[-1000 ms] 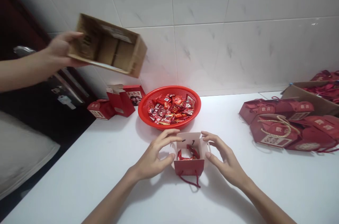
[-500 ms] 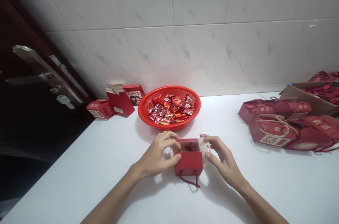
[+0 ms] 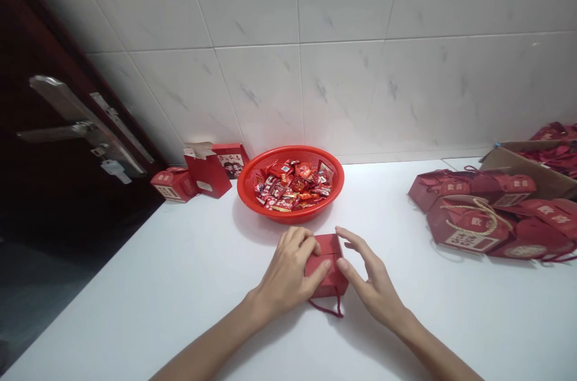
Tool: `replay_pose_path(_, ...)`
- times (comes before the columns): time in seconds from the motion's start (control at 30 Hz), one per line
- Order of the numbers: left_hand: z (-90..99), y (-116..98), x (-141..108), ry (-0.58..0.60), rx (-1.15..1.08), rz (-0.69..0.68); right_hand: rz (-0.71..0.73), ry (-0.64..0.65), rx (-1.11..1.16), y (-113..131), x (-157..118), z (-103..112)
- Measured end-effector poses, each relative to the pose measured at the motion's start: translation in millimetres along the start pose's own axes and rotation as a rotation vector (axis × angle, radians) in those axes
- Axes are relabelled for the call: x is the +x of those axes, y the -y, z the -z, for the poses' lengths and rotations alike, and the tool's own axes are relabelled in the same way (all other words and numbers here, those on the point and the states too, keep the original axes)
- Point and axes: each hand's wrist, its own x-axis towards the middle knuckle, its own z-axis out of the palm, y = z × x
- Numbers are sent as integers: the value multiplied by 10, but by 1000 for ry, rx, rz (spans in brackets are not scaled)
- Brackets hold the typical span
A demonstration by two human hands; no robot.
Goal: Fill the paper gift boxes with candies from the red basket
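white table [image 3: 135, 297], red box [image 3: 334, 277], cord side [image 3: 331, 291] toward camera

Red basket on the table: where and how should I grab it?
Probably take the red basket by its rim at both ends, coming from the near side: its sides widen upward to that rim, and the tiled wall stands close behind.

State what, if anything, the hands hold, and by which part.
The small red box, steadied on the table: left hand on its folded top flaps, right hand at its right edge.
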Motion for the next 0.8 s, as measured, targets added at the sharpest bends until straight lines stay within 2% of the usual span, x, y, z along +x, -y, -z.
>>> replay_pose_path(0.17,-20,54,-3,129,-328,-9,28,37,-3,-8,-9,-28)
replay_pose_path(0.3,-63,203,-16,120,-592,121,37,80,-41,-45,-34,-52)
replay_pose_path(0.37,-111,253,-31,83,-572,130,49,97,-74,-67,-44,-77)
replay_pose_path(0.53,-168,253,-31,4,-436,41,101,82,-116,-116,-30,-130)
replay_pose_path(0.63,-108,244,29,39,-447,53,70,83,-107,-141,6,-125)
replay_pose_path(0.8,-1,286,114,160,-470,107,-100,7,-35,-179,43,-32)
